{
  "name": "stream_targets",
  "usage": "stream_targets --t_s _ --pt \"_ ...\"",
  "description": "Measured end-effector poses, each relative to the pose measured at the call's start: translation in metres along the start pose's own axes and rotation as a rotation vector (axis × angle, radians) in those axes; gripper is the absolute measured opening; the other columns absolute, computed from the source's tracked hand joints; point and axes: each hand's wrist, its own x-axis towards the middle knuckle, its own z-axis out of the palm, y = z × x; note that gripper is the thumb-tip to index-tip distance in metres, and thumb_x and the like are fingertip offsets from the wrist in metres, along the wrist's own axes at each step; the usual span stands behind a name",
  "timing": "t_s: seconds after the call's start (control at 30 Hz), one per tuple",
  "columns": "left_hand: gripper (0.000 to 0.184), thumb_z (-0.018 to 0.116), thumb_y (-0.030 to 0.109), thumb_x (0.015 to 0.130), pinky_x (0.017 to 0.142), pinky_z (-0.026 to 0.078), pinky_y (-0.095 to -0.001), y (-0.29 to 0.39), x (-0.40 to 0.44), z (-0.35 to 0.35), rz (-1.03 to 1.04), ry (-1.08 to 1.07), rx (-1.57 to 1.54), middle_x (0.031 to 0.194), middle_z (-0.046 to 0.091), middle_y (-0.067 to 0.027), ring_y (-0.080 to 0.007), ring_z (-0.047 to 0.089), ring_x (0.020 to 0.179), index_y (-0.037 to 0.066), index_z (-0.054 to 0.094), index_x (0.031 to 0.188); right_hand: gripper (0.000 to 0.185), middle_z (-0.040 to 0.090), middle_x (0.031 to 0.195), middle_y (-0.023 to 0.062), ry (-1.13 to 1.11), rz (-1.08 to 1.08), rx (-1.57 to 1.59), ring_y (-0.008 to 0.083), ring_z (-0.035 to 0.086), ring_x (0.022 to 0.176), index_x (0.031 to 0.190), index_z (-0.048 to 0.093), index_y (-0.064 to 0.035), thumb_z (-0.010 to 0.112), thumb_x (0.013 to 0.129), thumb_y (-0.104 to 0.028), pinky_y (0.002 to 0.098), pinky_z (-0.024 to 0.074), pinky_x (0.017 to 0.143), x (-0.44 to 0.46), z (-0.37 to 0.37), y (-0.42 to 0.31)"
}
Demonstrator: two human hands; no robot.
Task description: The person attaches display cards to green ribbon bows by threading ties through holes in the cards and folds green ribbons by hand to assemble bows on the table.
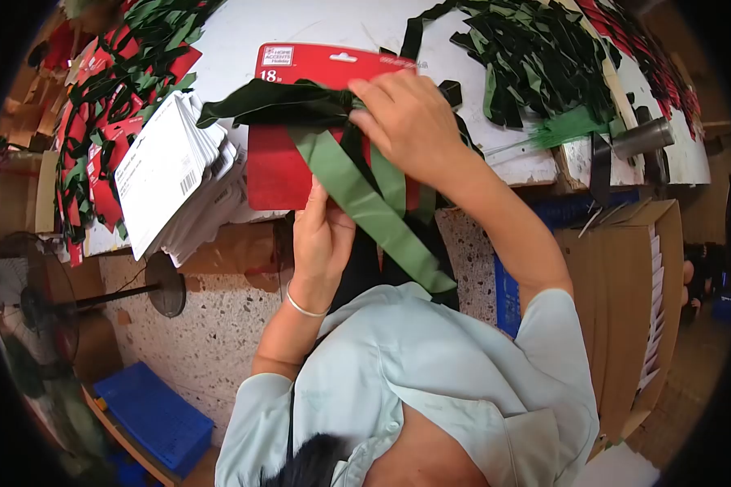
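A green bow (292, 99) of velvety cloth shows a smooth, satiny reverse against a red card (272, 166) of smooth paperboard. Dull metal marks a tube (646, 138), matt cardboard a brown box (593, 300).

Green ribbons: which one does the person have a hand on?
The ribbon across the middle red card, its pale tail hanging past the lower edge. The right hand grips it; others lie in the left heap and upper-right heap.
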Motion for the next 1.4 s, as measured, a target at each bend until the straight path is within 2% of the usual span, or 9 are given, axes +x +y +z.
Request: stream_targets --t_s 0.1,0.2,0.63,0.83,1.0,1.1,1.13,1.3,1.4 --pt "0.035 0.039 0.023 0.102 0.103 0.041 -0.0377 0.004 -0.009 -0.005 0.043 0.079 0.026 0.129 0.056 -0.0077 -0.0205 0.053 0.118 0.003 0.049 0.129 0.014 0.063 0.081 0.0107 0.171 -0.030 0.102 0.0299 0.062 0.075 0.087 0.062 -0.0037 0.059 0.084 -0.017 0.0407 0.0513 0.065 0.007 0.021 0.028" --pt "0.036 0.039 0.023 0.102 0.104 0.041 -0.0382 0.012 -0.027 -0.013 0.073 0.099 0.007 0.131 0.054 -0.0085 -0.0211 0.052 0.120 0.002 0.046 0.131 0.017 0.063 0.078 0.0154 0.197 0.301 0.236 0.0331 0.062 0.073 0.096 0.062 -0.0032 0.059 0.088 -0.017 0.0378 0.0474 0.063 0.010 0.019 0.053" --pt "0.041 0.046 0.010 0.098 0.103 0.041 -0.0420 0.055 -0.103 -0.025 -0.003 0.222 0.193 0.134 0.050 -0.0090 -0.0243 0.052 0.121 0.005 0.038 0.137 0.026 0.067 0.084 0.0190 0.116 0.759 -0.340 0.0435 0.063 0.080 0.096 0.064 -0.0113 0.051 0.089 -0.033 0.0540 0.0480 0.070 -0.044 0.071 0.214" --pt "0.042 0.043 0.013 0.100 0.104 0.040 -0.0439 0.099 -0.158 -0.038 0.362 0.308 0.356 0.138 0.045 -0.0104 -0.0254 0.048 0.124 0.004 0.035 0.139 0.026 0.067 0.089 0.0191 -0.112 0.565 -0.273 0.0416 0.062 0.085 0.096 0.063 -0.0121 0.051 0.089 -0.034 0.0515 0.0484 0.072 -0.038 0.058 0.190" --pt "0.044 0.041 0.019 0.100 0.112 0.029 -0.0467 0.115 -0.156 -0.044 0.416 -0.065 -0.455 0.144 0.041 -0.0108 -0.0265 0.042 0.129 0.005 0.036 0.142 0.027 0.066 0.089 0.0217 -0.431 0.540 -0.382 0.0421 0.063 0.086 0.091 0.063 -0.0067 0.051 0.086 -0.030 0.0519 0.0491 0.074 -0.049 0.094 0.179" --pt "0.043 0.042 0.019 0.100 0.114 0.027 -0.0443 0.132 -0.157 -0.051 0.511 -0.279 -0.288 0.142 0.043 -0.0123 -0.0281 0.040 0.131 0.006 0.038 0.141 0.029 0.066 0.092 0.0233 -0.537 0.560 -0.403 0.0426 0.062 0.088 0.090 0.063 -0.0045 0.052 0.084 -0.030 0.0516 0.0493 0.075 -0.049 0.090 0.182" --pt "0.044 0.044 0.021 0.100 0.112 0.030 -0.0423 0.130 -0.158 -0.039 0.607 -0.096 -0.240 0.141 0.045 -0.0116 -0.0267 0.042 0.129 0.006 0.039 0.140 0.029 0.066 0.092 0.0230 -0.567 0.513 -0.426 0.0419 0.063 0.088 0.091 0.063 -0.0045 0.052 0.084 -0.031 0.0515 0.0494 0.075 -0.046 0.084 0.177" --pt "0.043 0.044 0.029 0.100 0.108 0.037 -0.0399 0.114 -0.149 -0.052 0.459 -0.104 -0.474 0.139 0.048 -0.0083 -0.0220 0.046 0.127 0.007 0.042 0.137 0.029 0.064 0.100 0.0165 -0.338 0.251 -0.498 0.0370 0.060 0.094 0.104 0.063 -0.0059 0.061 0.084 -0.028 0.0465 0.0484 0.080 -0.015 0.056 0.123" --pt "0.043 0.042 0.029 0.101 0.108 0.037 -0.0433 0.109 -0.146 -0.050 0.464 -0.086 -0.437 0.140 0.047 -0.0079 -0.0236 0.044 0.129 0.008 0.041 0.137 0.038 0.062 0.105 0.0162 -0.132 0.089 0.211 0.0315 0.060 0.093 0.116 0.059 -0.0040 0.068 0.081 -0.017 0.0375 0.0484 0.080 0.027 0.010 0.012"
